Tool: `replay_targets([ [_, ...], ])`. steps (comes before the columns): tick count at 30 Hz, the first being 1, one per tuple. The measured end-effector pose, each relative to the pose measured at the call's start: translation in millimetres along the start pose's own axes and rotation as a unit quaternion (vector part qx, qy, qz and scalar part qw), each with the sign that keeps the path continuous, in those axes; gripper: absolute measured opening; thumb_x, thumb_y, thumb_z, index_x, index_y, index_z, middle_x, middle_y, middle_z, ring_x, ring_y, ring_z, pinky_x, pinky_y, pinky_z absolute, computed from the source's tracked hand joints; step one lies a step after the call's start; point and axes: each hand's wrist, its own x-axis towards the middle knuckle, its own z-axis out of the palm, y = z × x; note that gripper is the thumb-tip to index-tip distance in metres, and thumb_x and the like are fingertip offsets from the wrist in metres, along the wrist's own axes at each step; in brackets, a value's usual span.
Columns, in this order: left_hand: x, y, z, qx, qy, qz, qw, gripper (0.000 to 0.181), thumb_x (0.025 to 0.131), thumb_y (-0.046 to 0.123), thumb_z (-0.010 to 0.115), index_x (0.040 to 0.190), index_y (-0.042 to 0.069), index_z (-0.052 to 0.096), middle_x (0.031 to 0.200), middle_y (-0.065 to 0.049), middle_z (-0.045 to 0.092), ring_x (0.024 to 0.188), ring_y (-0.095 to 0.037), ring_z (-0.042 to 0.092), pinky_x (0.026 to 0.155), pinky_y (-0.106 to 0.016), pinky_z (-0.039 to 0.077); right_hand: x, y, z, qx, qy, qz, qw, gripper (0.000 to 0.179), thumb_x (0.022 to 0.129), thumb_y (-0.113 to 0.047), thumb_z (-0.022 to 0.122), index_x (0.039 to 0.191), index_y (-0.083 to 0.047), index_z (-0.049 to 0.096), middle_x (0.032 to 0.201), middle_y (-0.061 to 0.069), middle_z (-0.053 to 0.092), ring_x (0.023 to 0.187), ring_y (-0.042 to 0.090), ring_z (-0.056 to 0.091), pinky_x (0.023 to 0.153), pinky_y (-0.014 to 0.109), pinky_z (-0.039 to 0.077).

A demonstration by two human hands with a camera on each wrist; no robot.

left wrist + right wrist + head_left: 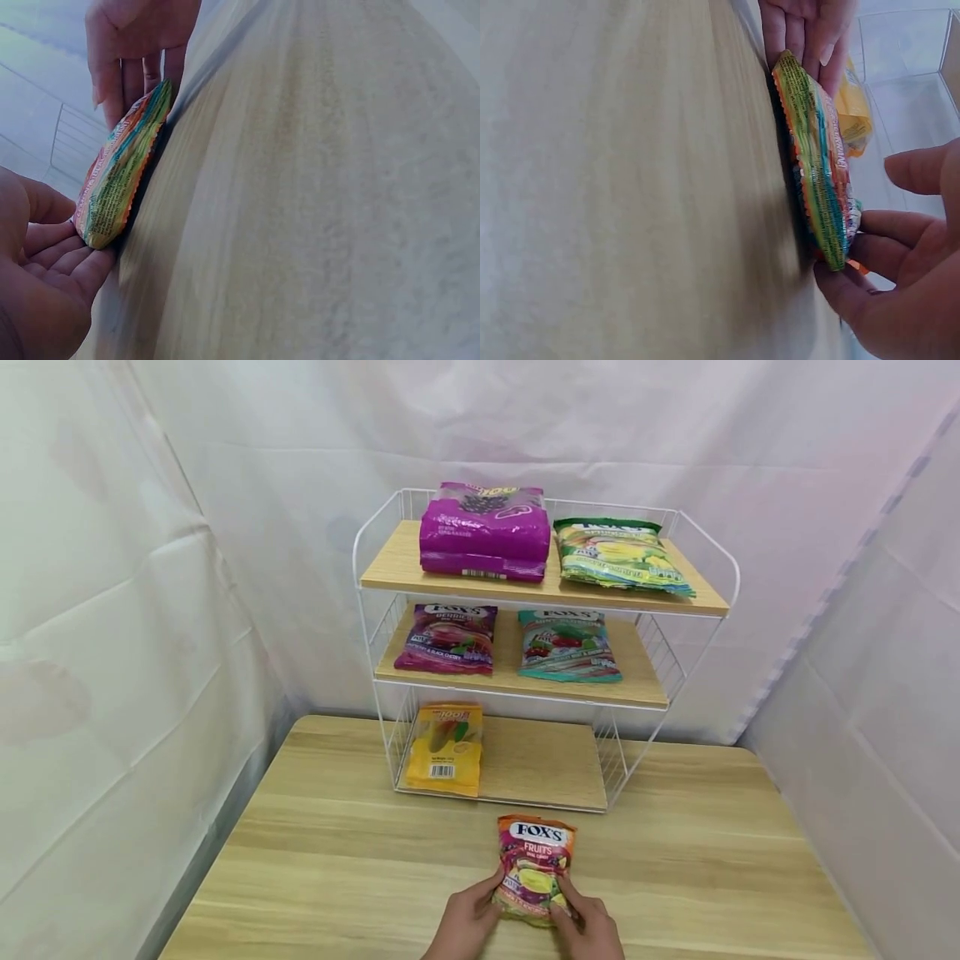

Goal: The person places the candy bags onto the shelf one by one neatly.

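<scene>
A Fox's fruits candy bag (534, 870) lies face up on the wooden table in front of the rack. My left hand (471, 914) grips its left edge; in the left wrist view the thumb sits at the top side and the fingers (71, 262) reach under the lower edge. At the opposite edge, my right hand (588, 927) holds the bag with its fingers (889, 244) curled at the side. Its thumb stands raised over the bag in the right wrist view. The bag's underside is hidden against the table.
Behind the bag stands a white wire rack (517, 693) with three wooden shelves. A purple bag (483, 535) and a green bag (618, 556) lie on top. Below are a berries bag (448, 639) and a mint bag (567, 646). A yellow bag (446, 747) occupies the bottom left.
</scene>
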Motion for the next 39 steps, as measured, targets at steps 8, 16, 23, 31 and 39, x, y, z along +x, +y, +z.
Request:
replay_targets([
  [8,-3.3,1.4,0.7,-0.032,0.007,-0.005,0.9995,0.045,0.093,0.001,0.058,0.135,-0.007,0.047,0.140,-0.025,0.043,0.124,-0.038,0.046,0.094,-0.031,0.047,1.5,10.5,3.7,0.053,0.019,-0.005,0.9984,0.050,0.091,-0.035,0.063,0.134,-0.010,0.057,0.114,0.014,0.063,0.103,0.026,0.057,0.083,0.036,0.052],
  [16,-7.8,-2.3,1.1,-0.015,0.022,0.012,0.9996,0.048,0.094,0.007,0.059,0.138,-0.005,0.045,0.141,-0.023,0.044,0.125,-0.039,0.046,0.095,-0.032,0.048,6.8,20.0,-4.4,0.191,0.000,0.036,0.9809,0.052,0.094,-0.030,0.061,0.137,-0.002,0.051,0.136,0.013,0.053,0.129,0.032,0.043,0.105,0.045,0.037],
  [23,-9.5,-0.7,5.8,-0.024,0.031,0.042,0.9983,0.055,0.095,0.009,0.057,0.143,-0.008,0.034,0.148,-0.026,0.031,0.133,-0.043,0.031,0.106,-0.041,0.033,-0.8,16.0,2.8,0.205,0.023,0.046,0.9774,0.058,0.094,-0.028,0.061,0.140,0.003,0.043,0.139,0.021,0.048,0.133,0.036,0.036,0.108,0.050,0.029],
  [31,-3.4,-4.6,11.0,-0.047,0.032,0.028,0.9980,0.061,0.094,0.010,0.058,0.146,-0.005,0.029,0.154,-0.020,0.021,0.139,-0.037,0.021,0.110,-0.027,0.025,-0.7,10.0,9.6,0.163,0.025,0.032,0.9857,0.051,0.094,-0.030,0.061,0.137,-0.005,0.052,0.139,0.009,0.050,0.130,0.034,0.042,0.106,0.049,0.035],
  [39,5.1,-2.9,13.1,-0.102,0.033,0.006,0.9942,0.059,0.093,0.007,0.059,0.144,-0.006,0.032,0.153,-0.021,0.023,0.138,-0.039,0.023,0.107,-0.036,0.030,2.1,8.2,11.1,0.163,0.017,0.012,0.9863,0.053,0.094,-0.031,0.061,0.138,-0.005,0.049,0.139,0.016,0.049,0.128,0.040,0.042,0.101,0.049,0.040],
])
